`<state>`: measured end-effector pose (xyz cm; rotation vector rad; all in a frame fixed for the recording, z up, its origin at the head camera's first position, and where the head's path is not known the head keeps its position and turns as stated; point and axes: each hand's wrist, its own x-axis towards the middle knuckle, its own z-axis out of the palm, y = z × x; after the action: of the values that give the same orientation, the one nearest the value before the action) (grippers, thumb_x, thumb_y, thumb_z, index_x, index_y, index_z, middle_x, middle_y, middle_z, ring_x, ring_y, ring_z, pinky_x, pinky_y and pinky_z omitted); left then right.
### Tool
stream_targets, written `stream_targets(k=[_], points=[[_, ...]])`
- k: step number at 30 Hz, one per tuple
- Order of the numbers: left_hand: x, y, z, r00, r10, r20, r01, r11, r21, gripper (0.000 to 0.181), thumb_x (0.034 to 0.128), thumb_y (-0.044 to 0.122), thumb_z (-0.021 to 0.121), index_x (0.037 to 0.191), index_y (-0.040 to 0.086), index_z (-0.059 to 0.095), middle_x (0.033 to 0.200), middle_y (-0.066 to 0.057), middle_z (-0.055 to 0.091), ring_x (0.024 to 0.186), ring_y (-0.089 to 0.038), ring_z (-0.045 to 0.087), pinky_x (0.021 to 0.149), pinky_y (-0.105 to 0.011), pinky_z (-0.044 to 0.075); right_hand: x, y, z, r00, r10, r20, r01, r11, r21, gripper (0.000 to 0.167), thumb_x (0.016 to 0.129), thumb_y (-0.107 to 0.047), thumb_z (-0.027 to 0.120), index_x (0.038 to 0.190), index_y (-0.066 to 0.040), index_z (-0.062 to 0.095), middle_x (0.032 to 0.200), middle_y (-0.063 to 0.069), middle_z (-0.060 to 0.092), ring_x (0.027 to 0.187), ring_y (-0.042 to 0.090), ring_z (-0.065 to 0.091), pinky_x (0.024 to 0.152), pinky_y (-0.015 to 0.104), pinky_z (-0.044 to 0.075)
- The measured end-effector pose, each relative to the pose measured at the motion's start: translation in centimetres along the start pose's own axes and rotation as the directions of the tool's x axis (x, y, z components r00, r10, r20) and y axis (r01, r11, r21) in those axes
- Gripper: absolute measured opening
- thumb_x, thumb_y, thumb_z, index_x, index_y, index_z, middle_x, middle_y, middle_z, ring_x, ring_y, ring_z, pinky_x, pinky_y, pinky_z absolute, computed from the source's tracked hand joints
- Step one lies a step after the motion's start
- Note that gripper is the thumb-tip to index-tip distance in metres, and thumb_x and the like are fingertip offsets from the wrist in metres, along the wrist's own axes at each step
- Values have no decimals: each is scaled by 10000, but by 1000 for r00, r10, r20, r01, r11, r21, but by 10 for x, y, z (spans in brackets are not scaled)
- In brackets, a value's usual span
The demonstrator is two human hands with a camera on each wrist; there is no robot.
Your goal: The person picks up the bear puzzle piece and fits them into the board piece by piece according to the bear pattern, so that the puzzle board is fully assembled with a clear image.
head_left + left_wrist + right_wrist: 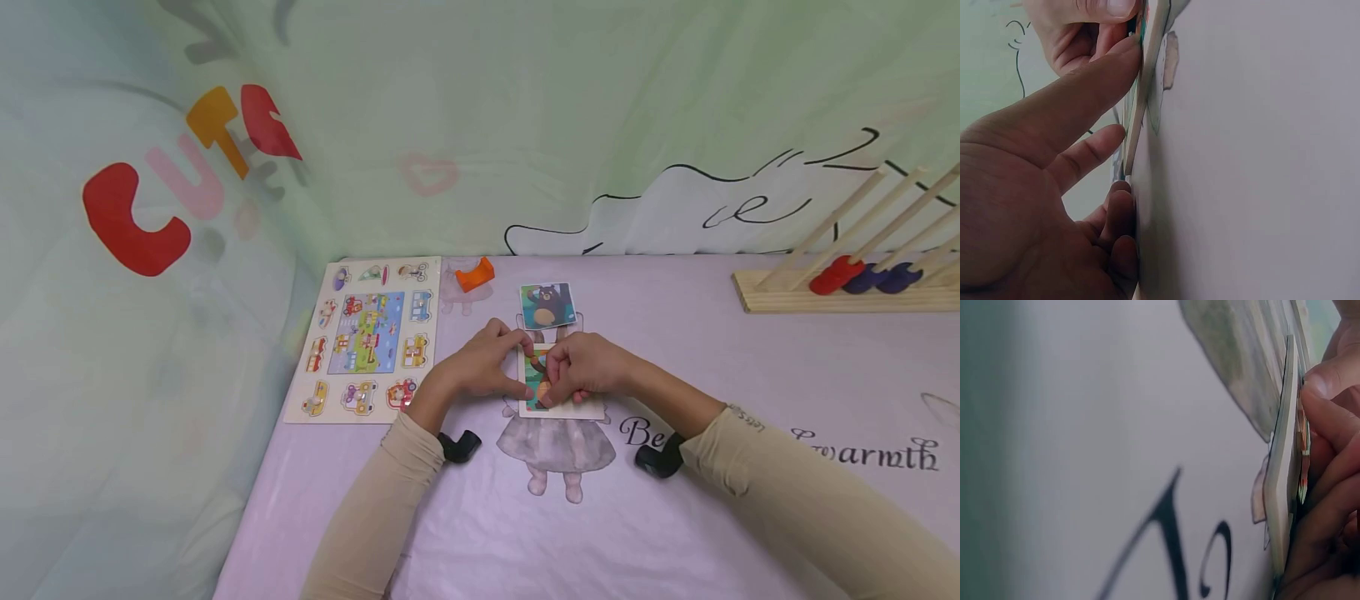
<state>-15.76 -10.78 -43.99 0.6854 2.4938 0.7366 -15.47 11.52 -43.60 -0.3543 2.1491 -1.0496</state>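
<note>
On the table a flat puzzle board [592,407] lies in front of me, its left part covered by colourful bear puzzle pieces [532,379]. My left hand [486,362] is at the board's left side, thumb and index finger stretched out and touching the pieces and the edge. From the right, my right hand [592,365] pinches a puzzle piece [1304,450] against the board with curled fingers. The fingers hide much of that piece. Just above the board lies a square bear picture card [547,305].
A wooden vehicle peg puzzle [300,408] lies on the left. Behind it sits an orange curved block [476,274]. A wooden bead rack [787,300] with red and blue pieces stands at the far right. Printed cloth [480,125] hangs along the table's back edge.
</note>
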Motion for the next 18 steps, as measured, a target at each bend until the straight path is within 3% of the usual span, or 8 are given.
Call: stream_targets(k=[7,12,18], points=[[0,1,0,1000,-4,-2,5,1000,22,522,802,353,876,1207,256,560,1181,-48,417,1113,-194,459,953,-310,409,0,0,1,1000,2,-9,-2,1000,-28,290,738,-248,916,745,-121,656,592,-46,557,487,92,540,519,209,414],[0,2,1,1000,-5,0,5,1000,31,527,802,357,876,1208,252,557,1188,-53,420,1110,-198,462,945,-310,409,0,0,2,1000,-15,-23,14,999,-48,296,754,-261,907,738,-119,648,750,-23,594,496,96,546,526,216,410],[-1,4,0,1000,-8,6,8,999,39,550,784,361,888,1210,253,559,1216,-54,426,1124,-202,470,976,-326,419,0,-1,3,999,-30,-42,27,997,-67,316,787,-264,885,719,-116,614,588,-36,546,475,102,534,518,226,376]])
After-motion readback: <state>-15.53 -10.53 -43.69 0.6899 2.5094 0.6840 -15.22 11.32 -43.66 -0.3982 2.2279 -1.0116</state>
